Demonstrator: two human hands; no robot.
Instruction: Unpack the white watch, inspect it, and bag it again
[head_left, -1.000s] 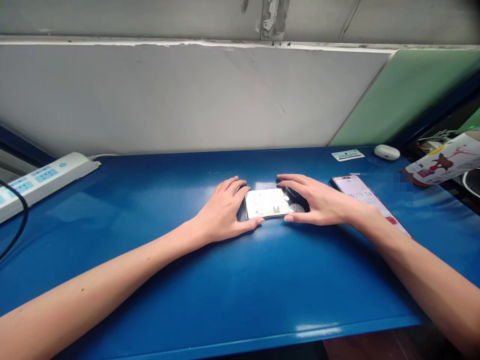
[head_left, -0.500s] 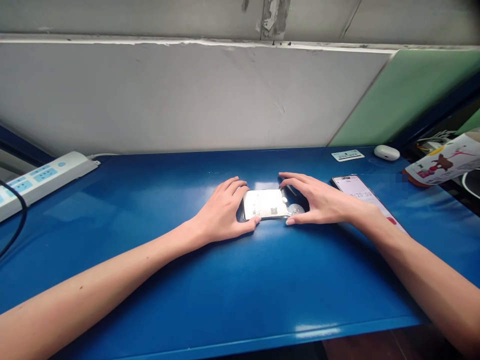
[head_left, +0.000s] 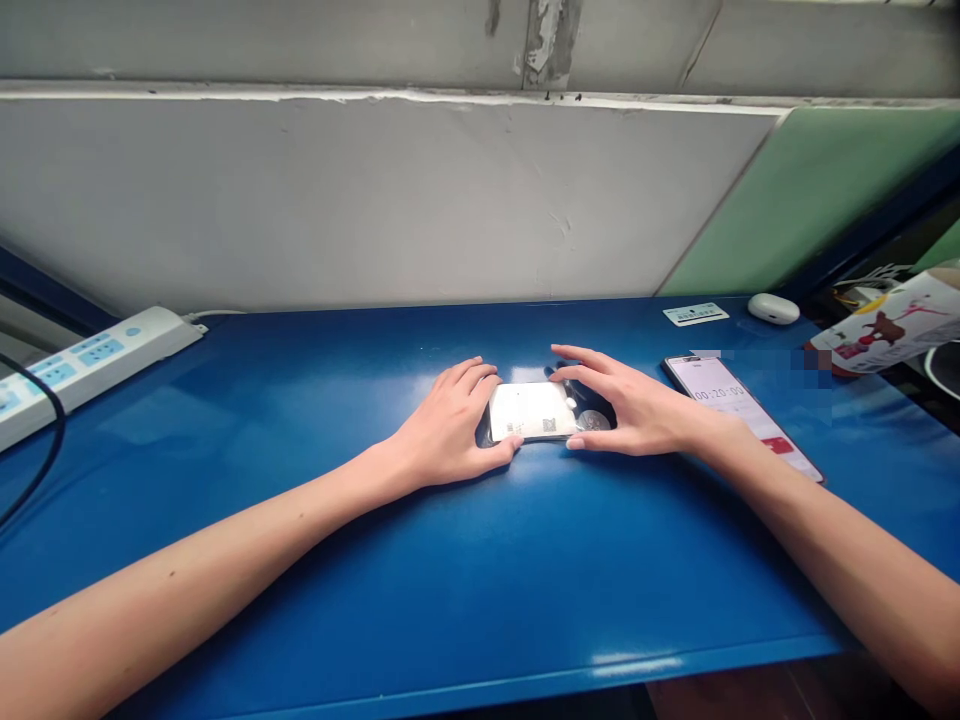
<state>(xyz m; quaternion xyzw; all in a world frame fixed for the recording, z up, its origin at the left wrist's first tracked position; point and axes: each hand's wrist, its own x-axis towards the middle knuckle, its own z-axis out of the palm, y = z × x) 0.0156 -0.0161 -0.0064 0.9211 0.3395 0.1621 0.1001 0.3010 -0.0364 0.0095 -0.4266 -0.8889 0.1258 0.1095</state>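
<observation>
Out on the far left, a black cable (head_left: 56, 435) loops in front of a white power strip (head_left: 163, 332) with pale-blue sockets, set aslant on the blue tabletop (head_left: 450, 600). Along we come to the left hand (head_left: 450, 428), and it's clasping the left end of a flat packet (head_left: 529, 408), thumb on the near edge, fingers at the far one! That packet sits mid-table between both hands, white face up, a round silvery disc (head_left: 595, 421) at its right end. And here's the right hand (head_left: 637, 405), curved about that end; whether it truly grips, I can't tell. Then a small card (head_left: 695, 314) near the back, a phone (head_left: 724, 385) reading 00:20:00, a rounded white case (head_left: 773, 309), and a printed carton (head_left: 892, 320), tilted
</observation>
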